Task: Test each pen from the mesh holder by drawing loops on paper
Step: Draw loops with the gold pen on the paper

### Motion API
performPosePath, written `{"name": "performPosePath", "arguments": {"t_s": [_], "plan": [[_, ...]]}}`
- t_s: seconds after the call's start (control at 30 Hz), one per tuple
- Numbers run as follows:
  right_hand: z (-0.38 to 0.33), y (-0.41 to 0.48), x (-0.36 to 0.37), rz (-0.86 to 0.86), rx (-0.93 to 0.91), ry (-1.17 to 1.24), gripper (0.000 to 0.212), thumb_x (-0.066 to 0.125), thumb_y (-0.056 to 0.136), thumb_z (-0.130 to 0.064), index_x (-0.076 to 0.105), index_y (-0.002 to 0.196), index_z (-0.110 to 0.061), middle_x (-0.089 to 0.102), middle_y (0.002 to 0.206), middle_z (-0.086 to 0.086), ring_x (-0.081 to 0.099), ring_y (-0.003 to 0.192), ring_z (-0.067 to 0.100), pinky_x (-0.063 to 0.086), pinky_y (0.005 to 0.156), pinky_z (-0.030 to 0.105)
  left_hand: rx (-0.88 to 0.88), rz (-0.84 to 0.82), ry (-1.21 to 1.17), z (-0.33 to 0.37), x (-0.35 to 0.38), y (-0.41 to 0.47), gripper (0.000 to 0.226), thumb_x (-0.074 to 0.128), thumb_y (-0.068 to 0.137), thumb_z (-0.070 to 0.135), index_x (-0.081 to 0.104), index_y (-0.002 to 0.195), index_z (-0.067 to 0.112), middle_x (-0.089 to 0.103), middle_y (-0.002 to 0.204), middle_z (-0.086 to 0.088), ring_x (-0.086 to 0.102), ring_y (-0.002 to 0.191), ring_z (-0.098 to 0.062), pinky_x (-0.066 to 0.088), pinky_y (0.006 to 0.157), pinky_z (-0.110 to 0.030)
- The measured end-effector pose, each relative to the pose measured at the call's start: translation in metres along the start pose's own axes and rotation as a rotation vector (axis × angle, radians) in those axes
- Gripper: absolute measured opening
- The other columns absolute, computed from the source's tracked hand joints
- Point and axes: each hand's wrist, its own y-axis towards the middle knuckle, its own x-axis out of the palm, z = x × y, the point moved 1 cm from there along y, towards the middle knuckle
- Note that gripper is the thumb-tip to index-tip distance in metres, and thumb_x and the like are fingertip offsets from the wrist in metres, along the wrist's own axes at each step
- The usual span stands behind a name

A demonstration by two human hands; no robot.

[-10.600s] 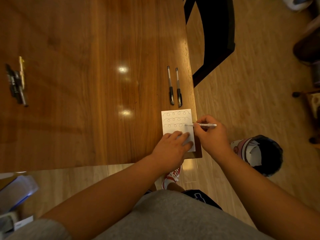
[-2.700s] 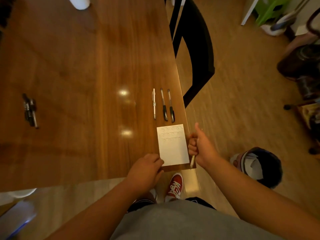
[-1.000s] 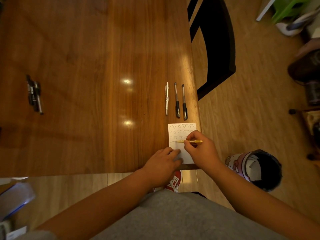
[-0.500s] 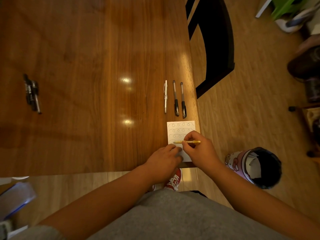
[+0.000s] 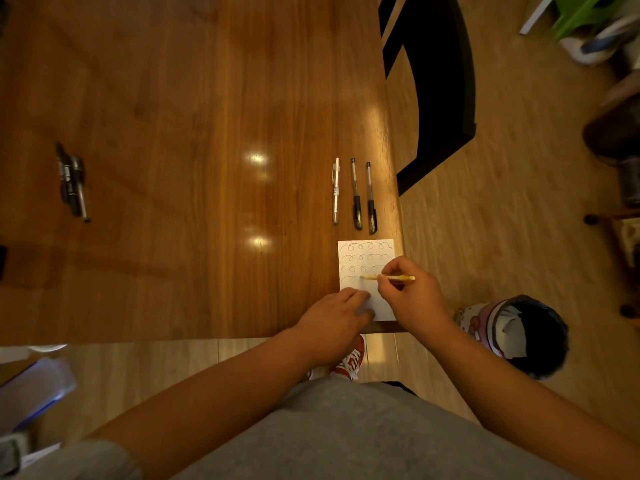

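A small white sheet of paper (image 5: 360, 258) lies at the table's near right corner, with three rows of loops and the start of a fourth. My right hand (image 5: 412, 296) grips a yellow pen (image 5: 398, 278) whose tip rests on the fourth row. My left hand (image 5: 336, 317) lies flat on the paper's lower left part. Just beyond the paper lie a white pen (image 5: 336, 190) and two black-grip pens (image 5: 356, 194), (image 5: 370, 199), side by side. A few dark pens (image 5: 72, 181) lie bunched at the far left. No mesh holder is in view.
The wooden table (image 5: 194, 168) ends at its right edge beside the paper. A black chair (image 5: 443, 81) stands on the floor to the right. A patterned bin with a dark liner (image 5: 519, 334) sits below my right arm. A red shoe (image 5: 353, 358) shows under the table edge.
The yellow pen's tip has moved right along the fourth row, leaving a loop behind it. My left hand has stayed on the paper.
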Motion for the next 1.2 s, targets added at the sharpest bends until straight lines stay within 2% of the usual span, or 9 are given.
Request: {"name": "performPosePath", "arguments": {"t_s": [0.17,0.37,0.5,0.7,0.87,1.03,1.2], "plan": [[0.002,-0.006,-0.004,0.009,0.002,-0.003,0.013,0.067,0.089,-0.021,0.058,0.086,-0.029,0.059,0.08,-0.022,0.058,0.076,-0.001,0.041,0.057,0.011,-0.009,-0.03,0.042,0.001,0.004,0.003,0.056,0.063,0.09,0.03,0.041,0.141,0.02,0.027,0.155,-0.01,0.027,0.138,-0.031,0.034,0.108,-0.042],[-0.001,-0.014,-0.007,-0.001,-0.026,0.004,0.023,0.067,0.09,-0.019,0.053,0.08,-0.035,0.059,0.079,-0.019,0.058,0.074,-0.004,0.042,0.057,0.009,-0.011,-0.014,0.047,0.002,0.003,0.004,0.051,0.062,0.09,0.03,0.046,0.137,0.019,0.033,0.152,-0.011,0.03,0.137,-0.03,0.034,0.108,-0.042],[-0.001,-0.015,-0.005,-0.022,-0.019,0.017,0.013,0.066,0.091,-0.019,0.057,0.087,-0.028,0.059,0.082,-0.018,0.059,0.075,0.001,0.048,0.061,0.013,-0.022,-0.007,0.033,0.004,0.001,0.005,0.048,0.059,0.092,0.03,0.046,0.137,0.018,0.034,0.15,-0.011,0.029,0.137,-0.028,0.034,0.108,-0.04],[-0.003,-0.01,-0.001,-0.002,-0.002,0.05,0.01,0.066,0.091,-0.017,0.059,0.089,-0.024,0.062,0.083,-0.013,0.06,0.078,0.001,0.046,0.061,0.013,-0.029,-0.055,0.07,0.007,-0.004,0.009,0.06,0.057,0.093,0.033,0.031,0.146,0.024,0.029,0.149,-0.012,0.029,0.135,-0.03,0.034,0.107,-0.042],[-0.001,-0.008,-0.002,0.03,0.009,0.029,0.011,0.066,0.091,-0.019,0.058,0.088,-0.026,0.059,0.081,-0.019,0.057,0.076,-0.004,0.042,0.059,0.011,-0.036,-0.073,0.081,0.008,-0.003,0.01,0.059,0.058,0.092,0.034,0.033,0.145,0.024,0.022,0.155,-0.009,0.026,0.137,-0.031,0.033,0.108,-0.044],[0.006,-0.007,-0.006,0.056,0.029,0.038,0.007,0.066,0.091,-0.02,0.06,0.09,-0.024,0.06,0.085,-0.016,0.056,0.078,-0.004,0.042,0.059,0.013,-0.022,-0.051,0.088,0.008,-0.001,0.01,0.059,0.061,0.091,0.032,0.037,0.144,0.022,0.026,0.155,-0.009,0.027,0.138,-0.031,0.032,0.108,-0.044],[0.01,-0.007,-0.01,0.065,0.039,0.029,0.007,0.066,0.091,-0.021,0.06,0.09,-0.024,0.059,0.083,-0.02,0.057,0.078,-0.002,0.046,0.058,0.017,-0.028,-0.031,0.065,0.01,0.001,0.011,0.055,0.06,0.092,0.031,0.04,0.142,0.02,0.028,0.155,-0.011,0.022,0.142,-0.032,0.024,0.114,-0.043]]}}
